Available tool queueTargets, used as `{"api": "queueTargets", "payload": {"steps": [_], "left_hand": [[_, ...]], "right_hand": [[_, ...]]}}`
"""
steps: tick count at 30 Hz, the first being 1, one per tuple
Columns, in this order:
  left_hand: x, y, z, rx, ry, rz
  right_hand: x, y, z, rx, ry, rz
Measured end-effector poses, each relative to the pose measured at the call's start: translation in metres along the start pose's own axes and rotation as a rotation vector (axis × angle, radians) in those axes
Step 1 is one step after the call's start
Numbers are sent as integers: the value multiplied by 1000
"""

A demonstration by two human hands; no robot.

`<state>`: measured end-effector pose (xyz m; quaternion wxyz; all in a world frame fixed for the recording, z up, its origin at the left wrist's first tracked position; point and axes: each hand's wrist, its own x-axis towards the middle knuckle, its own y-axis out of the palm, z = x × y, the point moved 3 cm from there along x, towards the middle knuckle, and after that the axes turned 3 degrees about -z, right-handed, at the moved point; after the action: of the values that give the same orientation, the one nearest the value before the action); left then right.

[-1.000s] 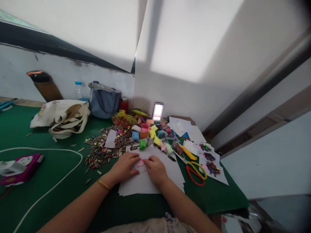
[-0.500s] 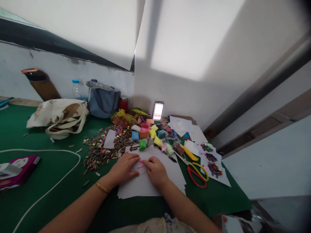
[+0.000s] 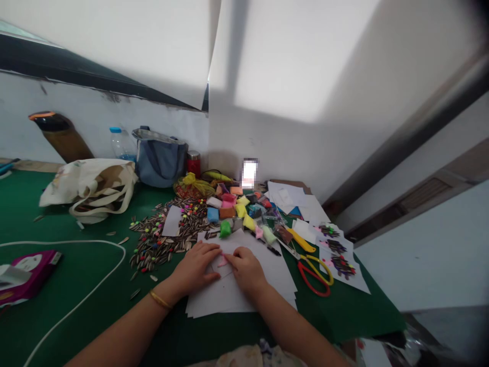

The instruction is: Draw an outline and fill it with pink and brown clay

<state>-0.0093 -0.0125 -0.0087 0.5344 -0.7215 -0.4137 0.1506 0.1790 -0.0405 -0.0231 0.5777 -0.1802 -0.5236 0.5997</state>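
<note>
Pink piece: while both hands crowd in at the head view's centre, the little pink piece (image 3: 222, 261) sits right between them, on the white paper stack (image 3: 269, 280).
Left hand: here's the left hand (image 3: 198, 266) laid flat on the paper, fingers side by side, thumb set wide of them, fingertips at the pink piece's edge; it seems to be steadying.
Right hand: the right hand (image 3: 245, 270) is curled, index finger reaching to the pink piece; whether the thumb pinches with it, I cannot tell.
Step on the paper: looks like pressing or shaping that pink piece in place, fine fingertip stuff, by my reading.
Next touch: calls for a light right fingertip and a firm left palm, I'd judge, or the sheets could slip.
Seed side: tight over here! The striped seeds (image 3: 153, 244) with coloured beads spread just beyond the left hand; a leftward sweep could scatter them.
Far side: coloured packets (image 3: 241, 210) crowd the stack's far edge, a black pen (image 3: 273, 250) lying near them.
Scissors side: the scissors (image 3: 314, 275) lie open-handled just right of the stack, and past them, sheets with seed clusters (image 3: 344, 267) run near the table's right edge.
Green tabletop: best room is on the green tabletop (image 3: 355, 318), nearer the person than the scissors; left of the forearm there's space too, but a white cable (image 3: 87, 290) curves through it.
</note>
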Motion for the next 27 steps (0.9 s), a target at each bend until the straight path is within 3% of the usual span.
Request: {"api": "queueTargets", "payload": {"steps": [27], "left_hand": [[-1,-1,-1,-14,-3,7]], "right_hand": [[-8,-10,4,55,-60,37]]}}
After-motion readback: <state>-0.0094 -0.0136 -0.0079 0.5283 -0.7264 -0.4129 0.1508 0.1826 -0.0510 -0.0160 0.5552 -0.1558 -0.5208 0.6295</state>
